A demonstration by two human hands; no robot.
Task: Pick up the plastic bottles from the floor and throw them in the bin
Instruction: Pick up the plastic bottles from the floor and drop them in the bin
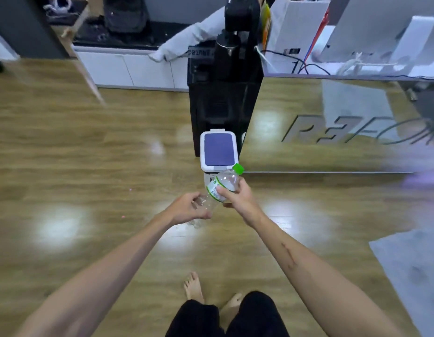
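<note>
A clear plastic bottle [225,182] with a green cap and a green-and-white label is held in front of me, tilted with its cap up and to the right. My right hand [236,197] grips it around the label and upper body. My left hand [188,209] holds its clear lower end. Just beyond the bottle stands a small white bin [219,149] with a blue-purple lid, shut, on the wooden floor. The cap hangs over the bin's near right corner.
A tall black appliance [219,98] stands right behind the bin. A mirrored panel [332,125] with lettering runs along the right. A low white cabinet [128,69] lines the far wall. A grey mat [413,271] lies at right. My bare feet [194,287] are below.
</note>
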